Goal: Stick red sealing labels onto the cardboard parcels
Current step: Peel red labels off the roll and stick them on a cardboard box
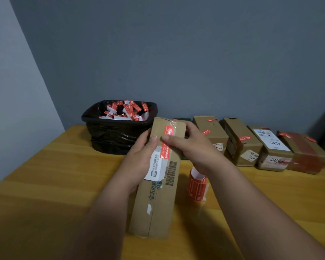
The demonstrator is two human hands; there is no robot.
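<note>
Left hand: your left hand [139, 158] grips the long cardboard parcel [158, 184] from its left side, thumb on top.
Right hand: your right hand [191, 145] clasps the parcel's far end, thumb pressing the red sealing label [166, 145] on the top face.
Parcel: tilted, near end on the wooden table [45, 184].
Label roll: red label roll [197, 186] stands just right of parcel.
Behind: black bin [118, 126] holding red-and-white scraps; row of labelled boxes [261, 145] along wall at right.
</note>
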